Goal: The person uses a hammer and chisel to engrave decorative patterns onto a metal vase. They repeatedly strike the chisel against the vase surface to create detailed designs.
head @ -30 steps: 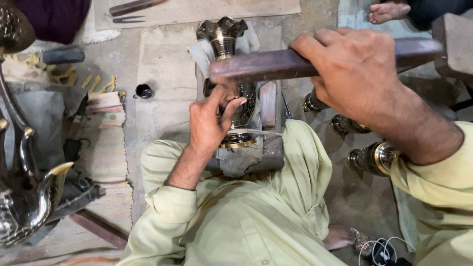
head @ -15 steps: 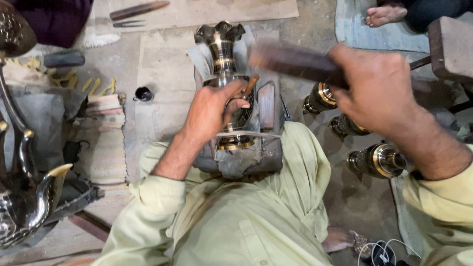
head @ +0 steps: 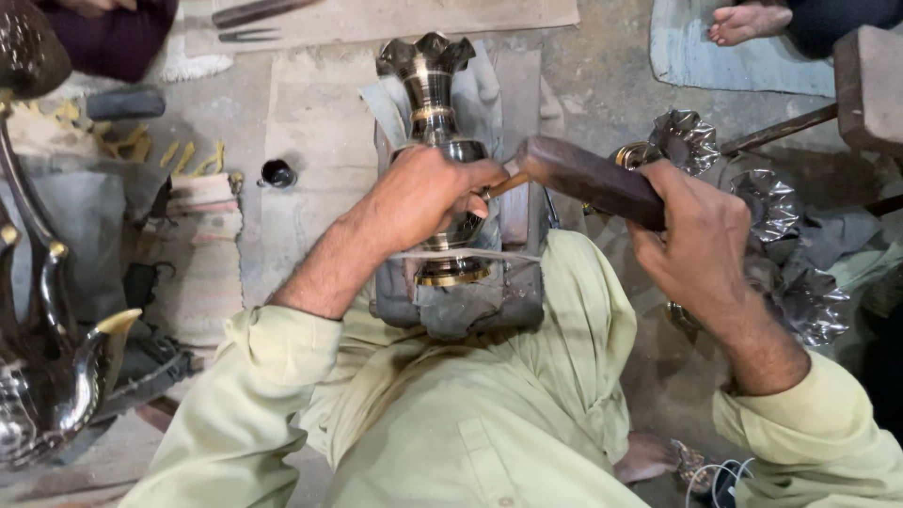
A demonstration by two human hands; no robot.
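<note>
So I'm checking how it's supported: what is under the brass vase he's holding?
Under the brass vase lies a grey padded block wrapped in cloth, resting on his lap. The left hand covers the vase's middle, so the contact there is hidden.

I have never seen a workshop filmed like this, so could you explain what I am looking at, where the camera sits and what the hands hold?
The camera sits on a person's head and looks down at their lap and two bare hands. The left hand grips a brass vase lying on a padded block and holds a thin tool against it. The right hand holds a dark wooden mallet, its head by that tool. On the floor lie fluted metal pieces, a small black pot and, top right, someone else's bare foot.
</note>
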